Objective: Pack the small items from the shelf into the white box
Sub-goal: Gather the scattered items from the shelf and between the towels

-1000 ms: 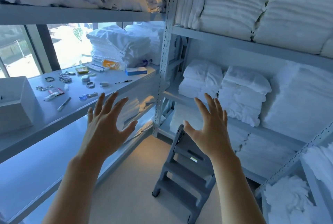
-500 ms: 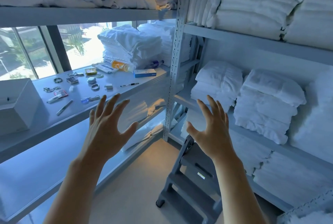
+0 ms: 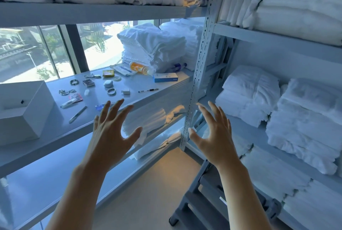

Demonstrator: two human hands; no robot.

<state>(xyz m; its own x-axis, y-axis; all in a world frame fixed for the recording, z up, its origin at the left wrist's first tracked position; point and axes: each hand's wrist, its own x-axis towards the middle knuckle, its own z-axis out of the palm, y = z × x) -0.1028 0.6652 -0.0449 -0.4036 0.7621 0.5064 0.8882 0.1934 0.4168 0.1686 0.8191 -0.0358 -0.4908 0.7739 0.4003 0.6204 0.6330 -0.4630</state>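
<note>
1. While both arms are stretched forward at chest height, the left hand (image 3: 111, 137) and the right hand (image 3: 214, 137) are seen from the back, fingers spread wide apart and nothing held in either.
2. Both hands are kept in the air in front of the shelving, with no object touched; the left fingertips overlap the front edge of the grey shelf (image 3: 166, 89) in the view.
3. The white box (image 3: 24, 111) is set at the left end of that shelf, its top open, well apart from both hands.
4. Small items are scattered on the shelf between the box and a stack of folded white towels (image 3: 153, 48): a beaded bracelet (image 3: 74, 82), a chain (image 3: 67, 92), a small dark tin (image 3: 88, 82), a round white pad (image 3: 108, 83), a metal ring (image 3: 111, 91), a white charger plug (image 3: 126, 92), a black pen (image 3: 148, 90) and a silver pen (image 3: 78, 114).
5. Nearer the towels, a yellow packet (image 3: 108, 73), an orange bottle (image 3: 140, 67) lying on its side and a blue-and-white carton (image 3: 165, 77) are placed.
6. A grey step stool (image 3: 199, 203) is stood on the floor below the right arm.
7. More white linen is stacked on the right-hand shelves and on the top shelf.
</note>
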